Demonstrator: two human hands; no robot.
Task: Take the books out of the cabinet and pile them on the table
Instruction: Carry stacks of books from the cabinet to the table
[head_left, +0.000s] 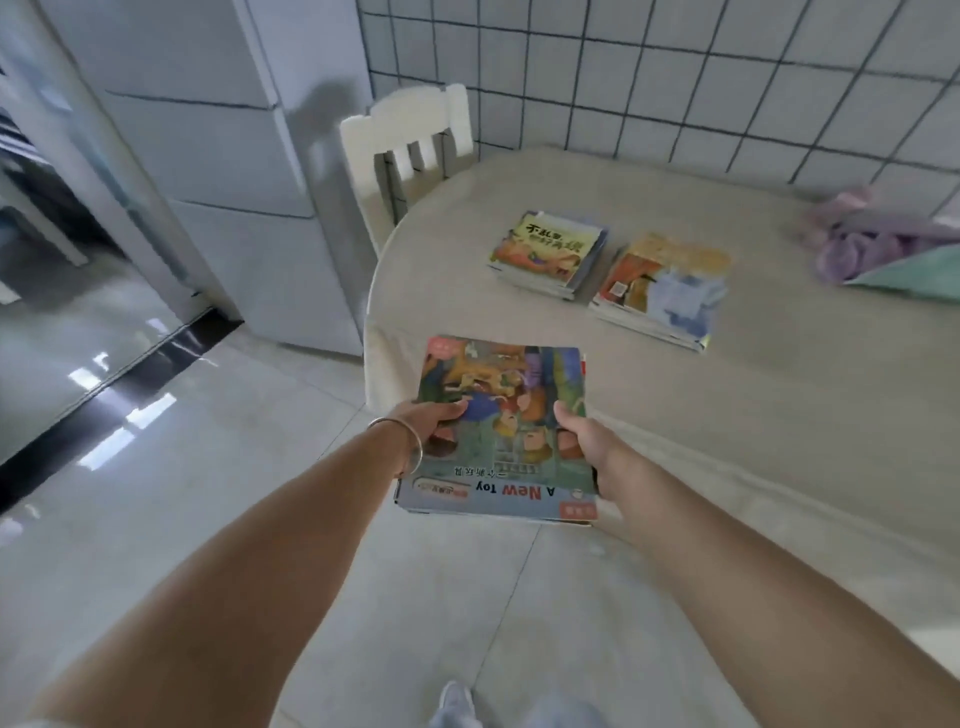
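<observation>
Glossy, thin picture books (501, 431), likely slippery and floppy, sit clamped between left hand (431, 423) and right hand (582, 436) at opposite edges; 2 piles (605, 275) lie beyond them.

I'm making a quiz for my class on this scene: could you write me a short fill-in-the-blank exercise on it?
1. Both hands, left hand and right hand, hold a bundle of books titled "A New ____".
2. On the table lie ____ piles of books.
3. At the table's far end stands a white ____.

Missing words: Toy; two; chair
</observation>
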